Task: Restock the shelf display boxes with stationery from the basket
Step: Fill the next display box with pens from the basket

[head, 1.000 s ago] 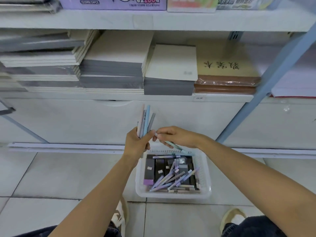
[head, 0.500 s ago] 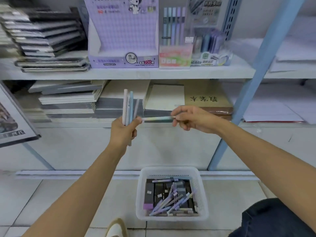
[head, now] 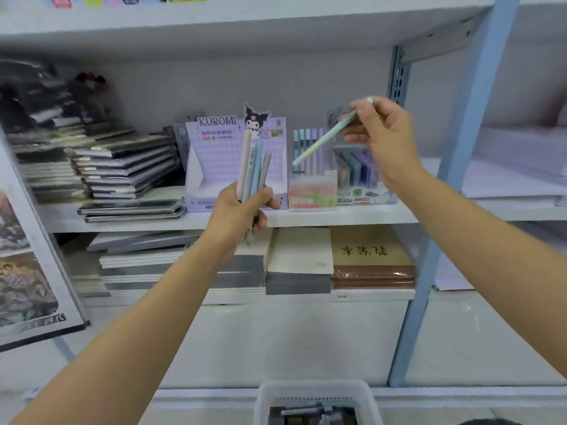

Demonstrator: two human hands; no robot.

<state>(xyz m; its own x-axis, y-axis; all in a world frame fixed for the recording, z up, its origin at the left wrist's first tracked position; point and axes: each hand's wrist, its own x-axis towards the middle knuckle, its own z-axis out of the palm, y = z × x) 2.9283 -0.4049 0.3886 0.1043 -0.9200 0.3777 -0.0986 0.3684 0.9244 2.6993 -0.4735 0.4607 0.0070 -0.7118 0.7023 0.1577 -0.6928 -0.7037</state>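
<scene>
Head view: my left grip (head: 242,213) clutches a bunch of pens (head: 254,167) upright before the purple display box (head: 214,157); my right grip (head: 383,136) pinches one tilted pale pen (head: 319,142)

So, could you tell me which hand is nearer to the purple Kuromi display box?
Left. The left hand, gripping a bundle of pens, is right in front of the Kuromi box; the right hand, pinching a single pen, is up and off to its right.
</scene>
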